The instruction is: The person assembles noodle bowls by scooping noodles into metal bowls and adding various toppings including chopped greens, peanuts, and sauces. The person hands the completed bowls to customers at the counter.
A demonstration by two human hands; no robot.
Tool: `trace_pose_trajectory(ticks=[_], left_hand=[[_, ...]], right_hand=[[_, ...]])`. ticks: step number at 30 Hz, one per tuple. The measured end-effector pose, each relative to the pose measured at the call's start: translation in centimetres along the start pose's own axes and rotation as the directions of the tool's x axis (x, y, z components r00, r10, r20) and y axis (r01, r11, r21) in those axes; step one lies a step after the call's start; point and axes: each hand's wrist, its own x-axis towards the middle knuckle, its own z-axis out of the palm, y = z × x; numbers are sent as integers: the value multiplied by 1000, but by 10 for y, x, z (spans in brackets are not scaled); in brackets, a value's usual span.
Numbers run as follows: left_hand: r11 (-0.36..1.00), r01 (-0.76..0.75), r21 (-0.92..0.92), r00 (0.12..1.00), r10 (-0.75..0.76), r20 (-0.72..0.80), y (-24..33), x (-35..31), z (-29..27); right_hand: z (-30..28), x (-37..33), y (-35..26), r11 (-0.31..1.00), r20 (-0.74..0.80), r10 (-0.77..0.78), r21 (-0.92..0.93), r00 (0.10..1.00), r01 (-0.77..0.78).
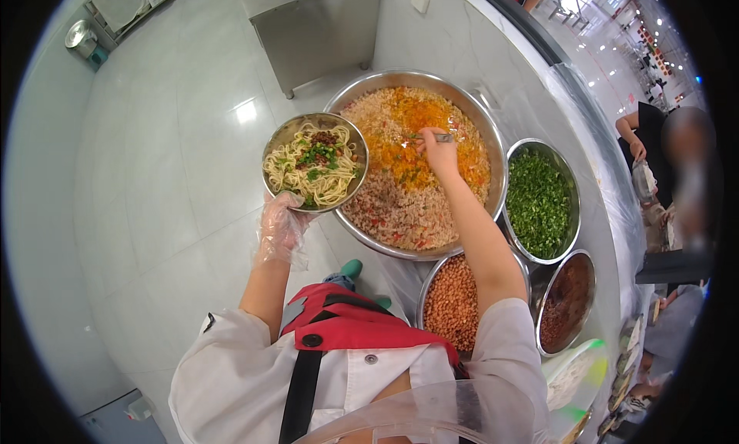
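My left hand, in a clear plastic glove, grips the near edge of a round metal bowl. In it lie pale noodles topped with dark brown mince and chopped green herbs. The bowl is held up at the left side of a wide metal basin, covering part of its rim. Minced meat with orange oil fills that basin. Over the oily part, my right hand is closed on a metal-handled utensil; its other end cannot be made out.
Right of the basin stands a pan of chopped greens. Nearer are a pan of peanuts, a pan of dark red sauce and a white container. A steel cabinet stands beyond. Past the counter's plastic-covered edge, people stand at right.
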Motion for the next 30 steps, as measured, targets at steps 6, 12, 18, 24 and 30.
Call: trace_pose_trajectory(ticks=[6,12,18,24,30], left_hand=[[989,-12,150,1000,15,-21,-4,5,16],[966,78,246,993,-98,68,-35,27,49],[955,137,262,975,-176,134,-78,39,112],[935,254,247,838,-340,428,-122,84,169],[862,309,401,839,-446,313,-158,149,312]], right_hand=[[-34,-8,-56,981,-69,-7,195,998,21],[-76,-58,-112,969,-94,-208,116,974,218],[-97,-133,-116,23,463,-797,-618,387,786],[-163,-188,-119,202,146,-851,-795,504,571],[-257,-279,-79,945,-691,-323,-204,646,254]])
